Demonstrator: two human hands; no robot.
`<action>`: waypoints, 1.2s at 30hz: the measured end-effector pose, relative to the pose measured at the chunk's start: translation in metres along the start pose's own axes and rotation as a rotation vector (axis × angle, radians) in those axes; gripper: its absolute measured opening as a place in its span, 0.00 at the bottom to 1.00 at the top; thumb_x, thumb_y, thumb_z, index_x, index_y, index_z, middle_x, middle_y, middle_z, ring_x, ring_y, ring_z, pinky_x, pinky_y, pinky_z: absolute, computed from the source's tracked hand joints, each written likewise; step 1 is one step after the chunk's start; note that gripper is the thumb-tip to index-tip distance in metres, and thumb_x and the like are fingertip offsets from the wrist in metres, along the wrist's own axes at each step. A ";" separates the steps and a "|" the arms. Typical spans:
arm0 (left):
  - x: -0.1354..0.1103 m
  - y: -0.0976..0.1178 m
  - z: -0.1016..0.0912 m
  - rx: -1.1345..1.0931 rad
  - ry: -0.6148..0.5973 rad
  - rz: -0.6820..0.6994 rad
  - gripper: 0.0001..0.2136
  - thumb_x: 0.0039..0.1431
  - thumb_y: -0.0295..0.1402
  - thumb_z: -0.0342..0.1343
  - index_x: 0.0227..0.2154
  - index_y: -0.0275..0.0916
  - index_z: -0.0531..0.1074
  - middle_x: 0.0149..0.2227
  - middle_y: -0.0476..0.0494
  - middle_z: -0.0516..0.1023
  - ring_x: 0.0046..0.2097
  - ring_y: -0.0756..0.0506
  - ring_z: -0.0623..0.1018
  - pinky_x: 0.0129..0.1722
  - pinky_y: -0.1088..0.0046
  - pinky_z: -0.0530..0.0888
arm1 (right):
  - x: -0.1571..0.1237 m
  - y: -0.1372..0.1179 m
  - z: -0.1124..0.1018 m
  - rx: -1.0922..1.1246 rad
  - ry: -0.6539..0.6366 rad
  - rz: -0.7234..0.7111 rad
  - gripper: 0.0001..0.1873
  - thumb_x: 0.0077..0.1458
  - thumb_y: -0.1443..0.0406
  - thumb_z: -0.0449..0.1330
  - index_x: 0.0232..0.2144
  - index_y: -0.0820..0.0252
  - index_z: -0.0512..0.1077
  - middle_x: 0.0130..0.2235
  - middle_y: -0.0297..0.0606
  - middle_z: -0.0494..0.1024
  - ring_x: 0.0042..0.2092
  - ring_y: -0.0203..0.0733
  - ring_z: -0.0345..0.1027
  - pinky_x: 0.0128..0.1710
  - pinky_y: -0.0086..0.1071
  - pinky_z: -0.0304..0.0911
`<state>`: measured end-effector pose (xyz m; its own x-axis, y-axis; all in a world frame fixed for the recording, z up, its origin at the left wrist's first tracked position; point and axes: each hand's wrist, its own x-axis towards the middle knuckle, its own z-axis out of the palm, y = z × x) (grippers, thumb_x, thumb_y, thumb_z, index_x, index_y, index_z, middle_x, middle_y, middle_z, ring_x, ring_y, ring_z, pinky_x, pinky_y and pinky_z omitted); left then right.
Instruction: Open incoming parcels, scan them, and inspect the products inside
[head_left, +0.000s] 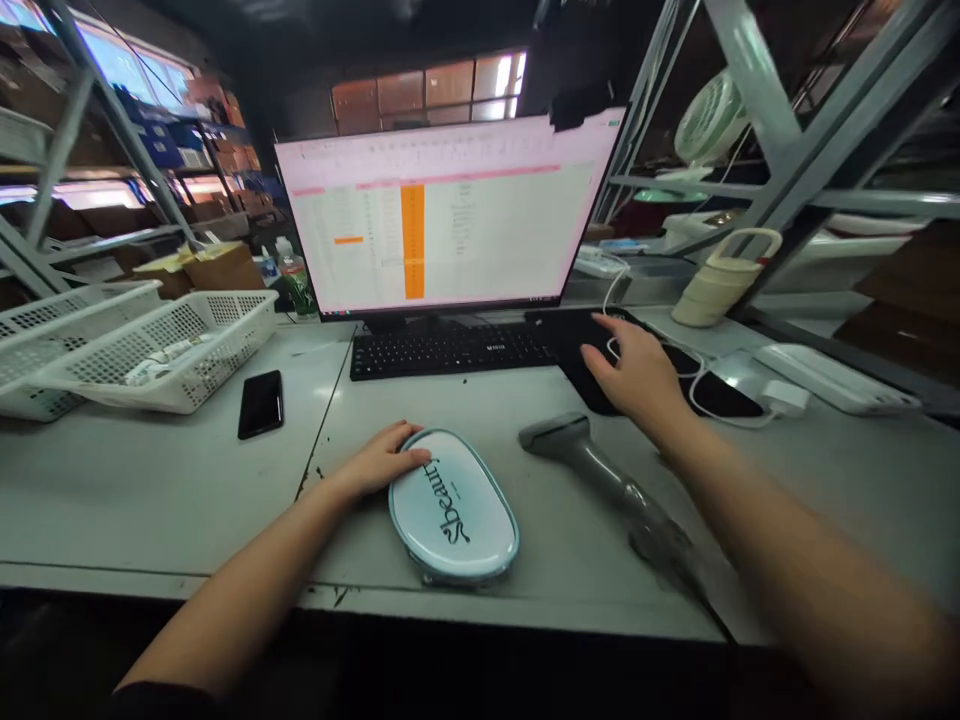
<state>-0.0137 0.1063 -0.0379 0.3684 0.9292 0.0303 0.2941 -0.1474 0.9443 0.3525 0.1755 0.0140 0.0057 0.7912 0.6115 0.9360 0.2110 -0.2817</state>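
At the desk's front edge lies an oval pale-blue case with a white lid and dark "Sbeauty" lettering. My left hand grips its upper left side, thumb on the lid and the other fingers around the edge. Farther right, my right hand is over the black mouse pad, thumb and forefinger apart. A white cable runs close by that hand; no mouse can be made out. Between my forearms rests a grey handheld barcode scanner, its head toward the keyboard.
A monitor showing a spreadsheet stands behind the keyboard. On the left are white plastic baskets and a black phone. To the right stand a cream lidded container, a white charger and a white power strip.
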 end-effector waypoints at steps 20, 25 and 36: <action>-0.059 0.045 0.033 -0.943 0.270 -0.017 0.15 0.51 0.41 0.68 0.40 0.43 0.77 0.44 0.46 0.82 0.53 0.39 0.78 0.53 0.62 0.76 | -0.188 -0.153 -0.027 1.383 -0.255 0.121 0.32 0.57 0.44 0.62 0.58 0.53 0.71 0.49 0.41 0.81 0.50 0.49 0.77 0.50 0.42 0.74; -0.080 0.027 0.091 -1.186 0.467 -0.122 0.20 0.52 0.43 0.68 0.45 0.41 0.76 0.46 0.43 0.82 0.57 0.38 0.77 0.61 0.59 0.72 | -0.191 -0.150 -0.042 1.235 -0.251 0.076 0.28 0.61 0.50 0.63 0.60 0.51 0.70 0.52 0.41 0.80 0.51 0.47 0.76 0.51 0.41 0.73; -0.106 0.033 0.115 -1.065 0.724 -0.003 0.24 0.55 0.45 0.66 0.52 0.40 0.73 0.56 0.38 0.77 0.61 0.36 0.74 0.59 0.59 0.74 | -0.182 -0.136 -0.077 0.592 -0.052 -0.260 0.15 0.65 0.66 0.57 0.51 0.53 0.77 0.45 0.36 0.84 0.41 0.43 0.80 0.42 0.36 0.76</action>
<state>0.0588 -0.0358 -0.0482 -0.2899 0.9497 -0.1188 -0.6749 -0.1149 0.7289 0.2508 -0.0411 -0.0022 -0.2255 0.6952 0.6825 0.5518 0.6685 -0.4986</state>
